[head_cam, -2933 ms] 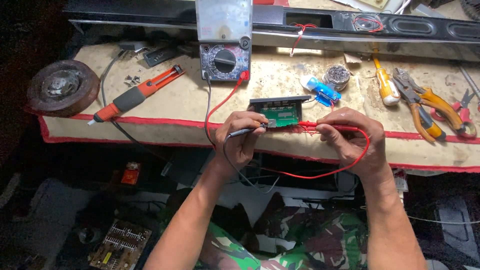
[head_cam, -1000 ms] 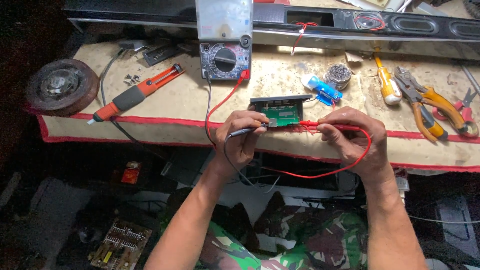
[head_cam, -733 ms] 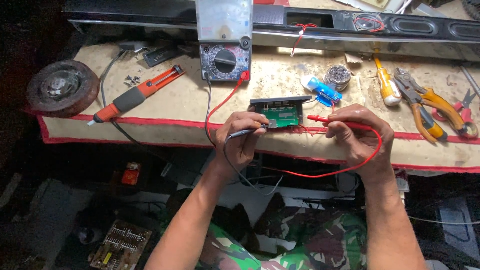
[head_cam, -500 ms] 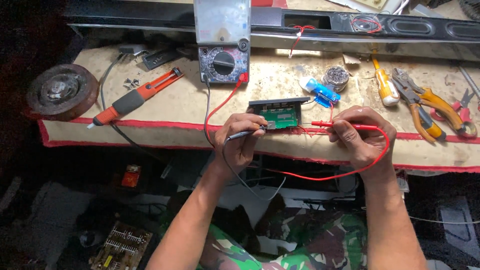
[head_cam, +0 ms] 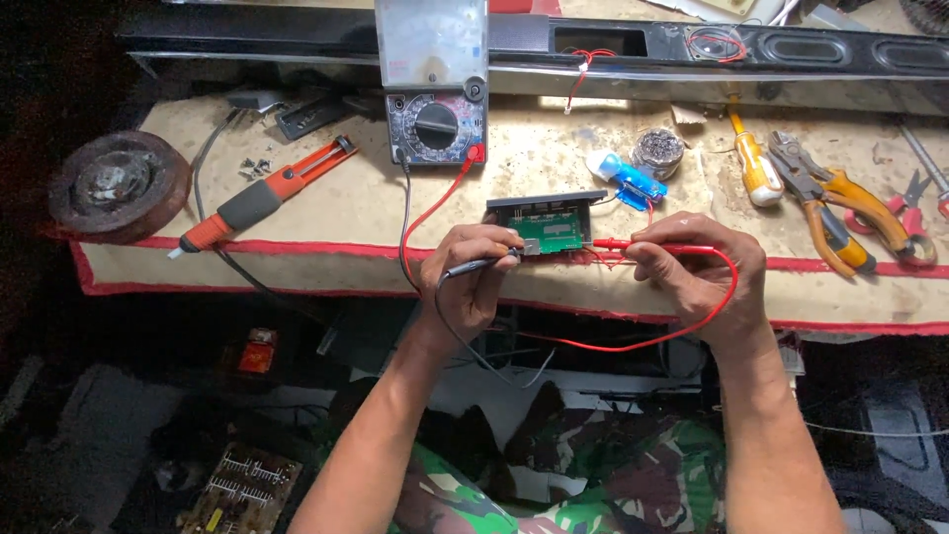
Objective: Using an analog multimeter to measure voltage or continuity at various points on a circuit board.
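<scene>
Now, in the head view, the right hand (head_cam: pixel 704 279) is pinching the red probe (head_cam: pixel 643 243) and has brought its tip back against the green circuit board (head_cam: pixel 550 231) after lifting away, while the left hand (head_cam: pixel 473 282) is still gripping the black probe (head_cam: pixel 482 264) at the board's left side, so both leads are on it again. The board is sitting near the counter (head_cam: pixel 395 213) front edge, just below the multimeter (head_cam: pixel 433 94), with bare cloth to the left and pliers (head_cam: pixel 825 203) crowding the right.

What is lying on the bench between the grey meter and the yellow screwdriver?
In the head view, between the meter and the screwdriver lie a blue and white tube and a small round tin.
</scene>
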